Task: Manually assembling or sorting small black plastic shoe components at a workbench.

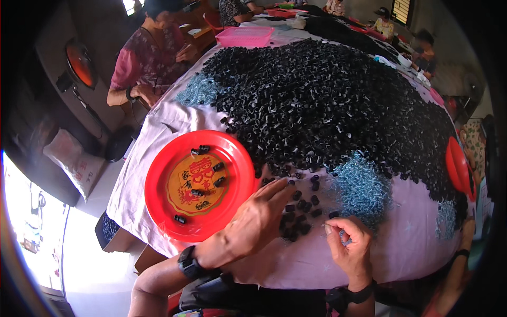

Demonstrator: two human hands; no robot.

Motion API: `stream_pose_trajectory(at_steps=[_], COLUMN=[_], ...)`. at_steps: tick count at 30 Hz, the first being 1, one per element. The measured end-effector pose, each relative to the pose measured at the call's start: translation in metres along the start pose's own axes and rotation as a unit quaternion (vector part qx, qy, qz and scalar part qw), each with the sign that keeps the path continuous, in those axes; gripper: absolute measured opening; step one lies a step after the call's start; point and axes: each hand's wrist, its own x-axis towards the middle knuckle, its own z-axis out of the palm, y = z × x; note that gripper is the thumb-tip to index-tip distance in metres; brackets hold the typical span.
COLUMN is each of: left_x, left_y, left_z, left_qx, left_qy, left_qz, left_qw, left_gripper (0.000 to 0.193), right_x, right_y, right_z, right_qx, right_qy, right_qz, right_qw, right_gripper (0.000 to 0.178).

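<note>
My left hand (256, 224) reaches past the right rim of a red plastic plate (158, 198), its fingers stretched out and fingertips beside loose small black plastic caps (302, 206) on the cloth. Several black caps (219, 182) lie scattered on the plate's printed yellow centre. To the right, my right hand (351, 245) is closed in a pinch of thumb and forefinger, near the same caps; what sits between the fingertips is too small to make out. Just beyond it lies a heap of thin, pale-blue shiny pieces (362, 187).
A large mound of black caps (317, 105) covers the pink cloth (253, 272). A second pale-blue heap (198, 90), a pink basket (244, 37) and another red plate (458, 166) stand around it. A co-worker (153, 63) sits at left; a fan (79, 63) stands behind.
</note>
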Motion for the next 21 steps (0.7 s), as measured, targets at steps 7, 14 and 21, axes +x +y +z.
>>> stream_pose_trajectory(at_steps=[7, 14, 21], left_x=[0.054, 0.027, -0.015], left_y=[-0.018, -0.011, 0.007], left_z=[0.025, 0.013, 0.009], left_qx=[0.203, 0.129, 0.087], left_qy=[0.022, 0.063, -0.03], left_qz=[0.052, 0.091, 0.032], left_qw=[0.978, 0.985, 0.995], left_gripper=[0.04, 0.031, 0.033], right_x=[0.0, 0.0, -0.002], right_y=[0.0, 0.0, 0.002], right_z=[0.003, 0.0, -0.002], right_qx=[0.012, 0.012, -0.002], right_qy=[-0.004, 0.006, 0.006], right_qz=[0.001, -0.005, -0.008], right_qw=[1.0, 1.0, 1.0], right_gripper=[0.009, 0.01, 0.01])
